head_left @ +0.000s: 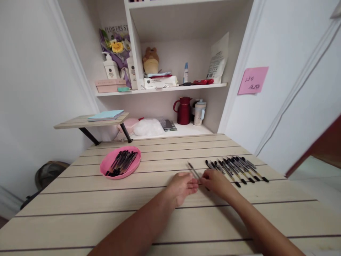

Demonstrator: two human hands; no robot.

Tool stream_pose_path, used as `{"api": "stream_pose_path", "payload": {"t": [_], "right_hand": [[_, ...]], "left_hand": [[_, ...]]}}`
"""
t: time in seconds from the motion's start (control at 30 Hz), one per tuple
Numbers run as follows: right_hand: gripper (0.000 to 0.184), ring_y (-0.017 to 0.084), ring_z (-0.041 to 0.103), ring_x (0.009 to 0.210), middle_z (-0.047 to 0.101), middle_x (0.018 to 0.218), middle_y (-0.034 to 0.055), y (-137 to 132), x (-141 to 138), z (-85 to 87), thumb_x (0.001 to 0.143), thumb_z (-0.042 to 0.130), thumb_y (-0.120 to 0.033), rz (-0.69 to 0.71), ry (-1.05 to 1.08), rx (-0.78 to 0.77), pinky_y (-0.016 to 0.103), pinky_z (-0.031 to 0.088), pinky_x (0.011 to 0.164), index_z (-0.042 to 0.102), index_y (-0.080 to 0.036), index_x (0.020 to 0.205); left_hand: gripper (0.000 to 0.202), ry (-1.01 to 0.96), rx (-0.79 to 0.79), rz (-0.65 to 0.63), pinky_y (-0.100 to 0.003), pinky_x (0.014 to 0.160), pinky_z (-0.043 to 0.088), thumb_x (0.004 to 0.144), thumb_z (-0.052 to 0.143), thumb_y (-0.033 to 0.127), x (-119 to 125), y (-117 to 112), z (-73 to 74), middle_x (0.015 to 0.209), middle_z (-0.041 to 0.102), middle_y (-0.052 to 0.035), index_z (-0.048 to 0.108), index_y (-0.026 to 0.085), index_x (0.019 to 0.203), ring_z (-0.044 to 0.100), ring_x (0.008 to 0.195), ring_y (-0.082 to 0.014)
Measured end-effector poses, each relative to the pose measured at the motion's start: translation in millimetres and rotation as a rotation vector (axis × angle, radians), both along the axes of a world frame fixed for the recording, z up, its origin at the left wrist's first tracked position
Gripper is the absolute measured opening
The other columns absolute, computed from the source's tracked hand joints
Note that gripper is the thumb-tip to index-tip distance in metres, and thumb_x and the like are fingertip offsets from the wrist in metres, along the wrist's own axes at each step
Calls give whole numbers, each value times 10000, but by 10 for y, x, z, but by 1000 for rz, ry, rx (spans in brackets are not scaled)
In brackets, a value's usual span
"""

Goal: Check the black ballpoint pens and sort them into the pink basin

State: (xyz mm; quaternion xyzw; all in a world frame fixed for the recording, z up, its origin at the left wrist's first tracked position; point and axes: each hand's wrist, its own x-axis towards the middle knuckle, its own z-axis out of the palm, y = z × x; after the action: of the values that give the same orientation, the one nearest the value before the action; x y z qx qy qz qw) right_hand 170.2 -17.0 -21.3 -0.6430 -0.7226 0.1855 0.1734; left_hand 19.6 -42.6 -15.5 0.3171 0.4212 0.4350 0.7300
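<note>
A slim pen [194,170] slants up between my two hands, a little blurred. My right hand [215,182] pinches it near its lower end with thumb and fingers. Beside it, my left hand [182,185] rests low over the table, its fingers stretched towards the pen and holding nothing that I can see. Right of my right hand lies a row of several clear pens with black ends [236,167], side by side on the table. Over on the left, a pink round tray [104,164] bears a pile of several dark pens [124,161].
The striped wooden table [149,220] reaches back to a white shelf unit [186,89]. A small raised stand [71,122] with blue paper [106,115] is at the back left. On the lower shelf are a red jug [183,111] and a light cup [199,113].
</note>
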Motion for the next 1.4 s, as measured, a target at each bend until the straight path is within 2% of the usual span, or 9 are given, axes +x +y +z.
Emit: {"api": "stream_pose_path", "payload": {"t": [0.17,0.23,0.3,0.4,0.57,0.8,0.9,1.1,1.4], "right_hand": [[192,118,507,503,601,533,-2,-16,-139,12,686,527,-316,248,502,-153,214,341,471,530,-185,546],[203,123,507,517,600,550,9,63,-22,83,707,507,-325,177,420,-63,224,335,486,541,-184,564],[199,153,528,562,611,583,44,170,156,164,711,503,-310,-6,159,110,250,324,510,551,-186,563],[211,214,569,627,640,666,105,294,371,205,732,489,-318,-209,-182,190,282,299,505,574,-192,586],[159,235,607,716,661,775,112,345,398,27,739,511,-320,-215,-378,158,279,334,531,603,-194,707],[112,229,604,678,654,732,112,328,408,-6,719,504,-233,-232,-347,161,288,336,530,591,-180,670],[100,186,568,598,621,625,65,309,361,110,686,526,-243,-167,-59,168,272,333,508,567,-189,613],[175,72,428,422,608,619,22,421,-2,278,665,586,-344,-61,938,-70,207,282,392,583,-172,697],[267,15,346,411,604,720,-3,575,-244,173,589,716,-343,7,1506,-151,165,193,360,587,-182,758]], "left_hand": [[205,-61,-9,56,-283,608,425,752,551,348,-34,11,-66,655,555,-5,487,157,795,533,548,-111],[188,-86,-54,59,-315,616,438,783,499,351,-64,16,-60,666,568,-16,467,167,803,568,577,-141],[185,-96,-80,44,-317,583,439,811,438,359,-83,17,-50,673,582,-29,452,176,826,588,589,-164],[199,-45,-71,59,-216,444,351,817,406,379,-84,20,-57,619,566,-7,444,185,843,513,451,-111],[235,25,-49,92,-152,369,114,772,465,403,-73,23,-85,575,531,24,460,178,841,263,327,-17],[247,75,25,41,-161,358,78,759,457,409,-70,-12,-80,560,510,32,462,171,828,222,315,-8],[248,159,143,5,-175,343,82,771,433,405,-47,-27,-81,545,512,33,477,166,820,216,300,-13],[230,305,328,79,-191,351,120,789,404,368,-77,54,-32,499,499,46,497,159,802,216,297,-19],[221,418,387,102,-193,387,165,794,384,332,-179,212,-173,466,484,52,509,150,808,226,321,-30]]}}
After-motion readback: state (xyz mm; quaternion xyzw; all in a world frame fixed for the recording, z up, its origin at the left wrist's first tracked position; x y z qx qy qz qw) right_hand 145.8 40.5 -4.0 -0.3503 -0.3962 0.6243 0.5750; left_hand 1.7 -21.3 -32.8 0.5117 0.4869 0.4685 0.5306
